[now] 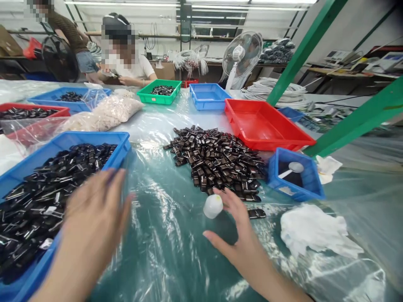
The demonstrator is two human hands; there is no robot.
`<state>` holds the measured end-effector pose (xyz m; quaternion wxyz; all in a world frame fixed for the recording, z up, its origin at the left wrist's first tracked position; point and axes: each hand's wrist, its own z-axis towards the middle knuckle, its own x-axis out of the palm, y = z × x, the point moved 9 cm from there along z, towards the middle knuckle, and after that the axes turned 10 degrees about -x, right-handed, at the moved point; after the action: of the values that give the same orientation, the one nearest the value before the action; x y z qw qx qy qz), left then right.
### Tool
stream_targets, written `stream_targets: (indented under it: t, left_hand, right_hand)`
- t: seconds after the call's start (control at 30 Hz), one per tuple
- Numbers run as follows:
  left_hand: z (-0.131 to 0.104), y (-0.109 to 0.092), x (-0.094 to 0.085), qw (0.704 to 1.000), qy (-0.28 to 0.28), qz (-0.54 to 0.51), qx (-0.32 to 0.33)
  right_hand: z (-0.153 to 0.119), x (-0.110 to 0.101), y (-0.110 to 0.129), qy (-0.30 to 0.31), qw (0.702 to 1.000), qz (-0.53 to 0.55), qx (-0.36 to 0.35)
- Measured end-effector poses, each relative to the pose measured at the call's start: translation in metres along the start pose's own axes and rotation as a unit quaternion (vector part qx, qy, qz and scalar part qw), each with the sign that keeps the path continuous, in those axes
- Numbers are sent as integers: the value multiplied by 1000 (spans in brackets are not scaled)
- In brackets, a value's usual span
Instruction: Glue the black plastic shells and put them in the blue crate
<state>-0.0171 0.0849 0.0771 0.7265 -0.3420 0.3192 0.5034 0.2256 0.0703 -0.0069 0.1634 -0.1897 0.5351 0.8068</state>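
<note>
My left hand [94, 214], blurred by motion, is over the near edge of a large blue tray [124, 144] of black parts [63, 172]. Its fingers are apart and nothing shows in them. Near the middle, my right hand [237, 226] has thumb and fingers spread around a gap. By its fingertips is a small white cap-like piece [213, 206]; whether they touch it is unclear. Just beyond lies a heap of dark glossy parts [217, 159]. One single dark part [257, 214] rests to the right of my right hand.
A small blue bin [277, 163] holds a white scoop [296, 167]. Crumpled white cloth [315, 228] lies at right. Behind stand a red tray [267, 121], a blue tray [209, 94] and a green tray [160, 98]. Green posts [302, 58] rise at right. A person [132, 67] sits across.
</note>
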Motion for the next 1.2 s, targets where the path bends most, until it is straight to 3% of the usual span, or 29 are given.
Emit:
stream_targets:
  t: [0.1, 0.17, 0.37, 0.43, 0.5, 0.67, 1.0, 1.07, 1.2]
  left_hand:
    - [-10, -57, 56, 992, 79, -49, 81]
    - [-4, -80, 83, 989, 92, -68, 95]
    - [76, -93, 125, 991, 49, -111, 58]
    - [91, -96, 136, 988, 59, -125, 66]
    - [89, -97, 144, 985, 77, -139, 74]
    - [48, -85, 135, 976, 127, -163, 74]
    - [-16, -47, 65, 951, 180, -245, -53]
    - [-28, -43, 64, 936, 209, -272, -73]
    - [-46, -34, 78, 884, 275, -347, -147]
  right_hand:
    - [0, 14, -12, 45, 998, 3, 49]
    - [2, 14, -9, 39, 998, 3, 40]
    - [5, 7, 4, 31, 999, 2, 15]
    - [5, 5, 6, 33, 999, -1, 17]
    - [5, 4, 7, 36, 999, -3, 21]
    - [3, 6, 3, 53, 998, 4, 39]
    - [-3, 8, 6, 81, 995, 21, 55]
    - [-4, 7, 11, 76, 995, 41, 45]
    - [-15, 5, 13, 64, 993, 72, 69]
